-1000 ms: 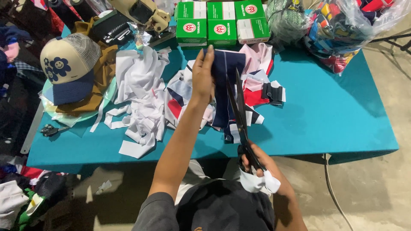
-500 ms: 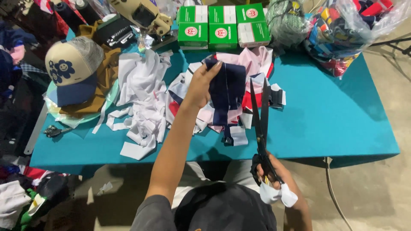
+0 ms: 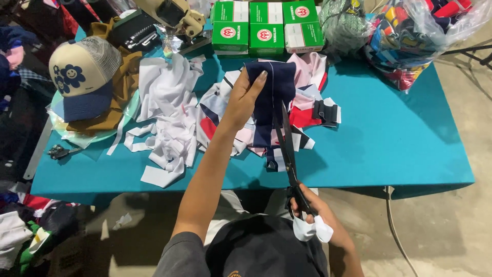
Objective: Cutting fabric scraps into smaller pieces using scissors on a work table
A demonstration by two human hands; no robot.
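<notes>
The left hand (image 3: pixel 246 100) reaches far over the desk (image 3: pixel 389 143) and grips a strip of dark blue cloth (image 3: pixel 271 97), fingers wrapped round its left edge, holding it up above the heap of scraps (image 3: pixel 307 110) at the middle of the desk. The right hand (image 3: pixel 307 208) sits near the body, below the near edge of the desk, closed through the handles of a long pair of black scissors (image 3: pixel 288 146). A wad of white cloth (image 3: pixel 313 230) is tucked at that hand (whether it is wrapped round or just held, I cannot tell). The blades point away from the body, and their tips meet the lower right part of the blue cloth.

To the left of the heap lies a pile of white strips (image 3: pixel 164 118), and further left a cap (image 3: pixel 82 77) with flower prints rests on brown cloth. Green boxes (image 3: pixel 266 25) stand in a row at the far edge, with a clear bag of coloured cloth (image 3: pixel 415 38) at the far right.
</notes>
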